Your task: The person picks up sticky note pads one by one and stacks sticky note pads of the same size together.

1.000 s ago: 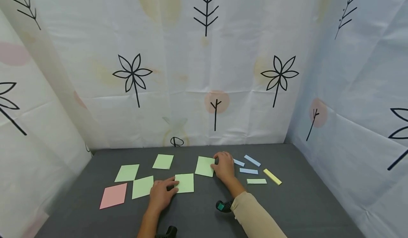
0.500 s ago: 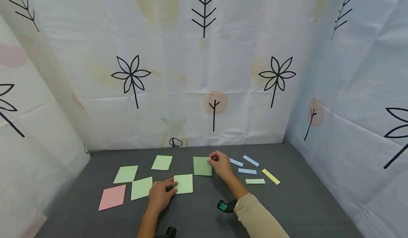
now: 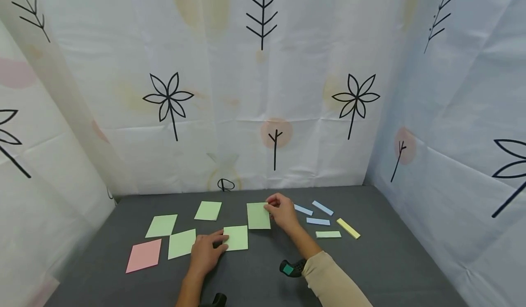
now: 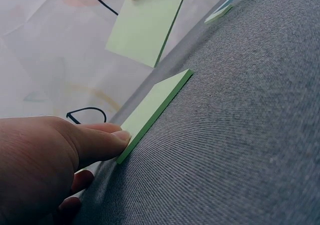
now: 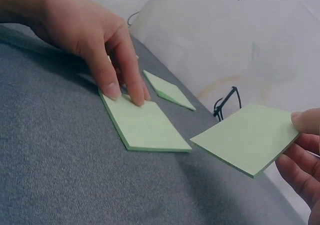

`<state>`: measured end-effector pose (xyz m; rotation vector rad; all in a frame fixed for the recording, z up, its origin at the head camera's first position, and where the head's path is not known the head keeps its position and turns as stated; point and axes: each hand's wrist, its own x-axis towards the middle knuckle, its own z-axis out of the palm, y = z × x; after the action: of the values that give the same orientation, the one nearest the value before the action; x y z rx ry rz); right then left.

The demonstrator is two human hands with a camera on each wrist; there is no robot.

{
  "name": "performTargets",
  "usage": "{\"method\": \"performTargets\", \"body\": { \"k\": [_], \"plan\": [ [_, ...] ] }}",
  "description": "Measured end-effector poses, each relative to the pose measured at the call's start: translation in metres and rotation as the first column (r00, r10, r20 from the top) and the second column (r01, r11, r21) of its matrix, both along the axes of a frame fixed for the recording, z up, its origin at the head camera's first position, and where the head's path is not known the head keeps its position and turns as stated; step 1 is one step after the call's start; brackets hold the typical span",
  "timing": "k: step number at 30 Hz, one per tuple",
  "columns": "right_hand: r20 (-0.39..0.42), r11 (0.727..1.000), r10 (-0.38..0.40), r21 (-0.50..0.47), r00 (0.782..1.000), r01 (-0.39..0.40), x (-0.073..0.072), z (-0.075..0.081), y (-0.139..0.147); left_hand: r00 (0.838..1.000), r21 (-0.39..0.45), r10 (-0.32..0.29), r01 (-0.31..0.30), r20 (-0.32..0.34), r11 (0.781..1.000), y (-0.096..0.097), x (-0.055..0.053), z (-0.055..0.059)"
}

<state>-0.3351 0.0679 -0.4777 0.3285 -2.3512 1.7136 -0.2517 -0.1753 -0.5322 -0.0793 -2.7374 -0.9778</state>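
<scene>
Head view: holds with right hand (image 3: 282, 212) a raised pad (image 3: 257, 216) over the worktop (image 3: 370, 270), toward its far edge; rests left hand (image 3: 207, 252) on a lower pad (image 3: 236, 238), farther from this edge.

Left wrist view: for raised pad, expect light weight, probably some stiffness; best to take by side edges.

Right wrist view: pinches raised pad near a corner, with thumb (image 5: 306, 121) above, fingers (image 5: 299, 172) below; touches lower pad with left fingers, slightly parted.

left hand (image 3: 207, 253) touches green square (image 3: 238, 238) | right hand (image 3: 282, 212) pinches second square (image 3: 257, 216) | pink square (image 3: 144, 256) leftmost
</scene>
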Motion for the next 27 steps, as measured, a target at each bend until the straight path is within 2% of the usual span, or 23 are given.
{"method": "performTargets", "body": {
  "k": [4,7,11,14,17,21,24,27],
  "plan": [
    [0.078,0.994,0.037,-0.109,0.996,-0.029,-0.001,-0.005,-0.004,1.0,-0.005,0.005,-0.005,-0.001,1.0,0.0,-0.001,-0.001],
    [0.156,0.981,0.076,-0.191,0.985,-0.046,0.0,-0.013,-0.006,1.0,-0.002,0.008,-0.008,-0.004,1.0,0.0,-0.001,-0.001],
    [0.223,0.963,0.11,-0.266,0.968,-0.048,0.002,-0.029,-0.008,1.0,-0.004,0.0,0.0,-0.007,1.0,0.0,-0.001,-0.001],
    [0.248,0.959,0.122,-0.28,0.961,-0.049,0.003,-0.039,-0.011,1.0,-0.002,-0.007,0.007,-0.009,1.0,0.0,-0.001,-0.001],
    [0.254,0.969,0.125,-0.239,0.959,-0.063,0.008,-0.045,-0.014,1.0,0.005,-0.011,0.011,-0.007,1.0,0.0,0.0,-0.001],
    [0.22,0.991,0.109,-0.097,0.97,-0.089,0.012,-0.048,-0.018,1.0,0.008,-0.014,0.014,-0.016,1.0,-0.001,0.0,-0.001],
    [0.194,0.994,0.1,0.017,0.976,-0.106,0.015,-0.044,-0.019,1.0,0.009,-0.014,0.014,-0.021,1.0,-0.001,0.0,-0.002],
    [0.212,0.988,0.113,0.076,0.971,-0.132,0.018,-0.038,-0.019,1.0,0.008,-0.016,0.016,-0.025,1.0,-0.001,0.0,-0.001]
  ]
}}
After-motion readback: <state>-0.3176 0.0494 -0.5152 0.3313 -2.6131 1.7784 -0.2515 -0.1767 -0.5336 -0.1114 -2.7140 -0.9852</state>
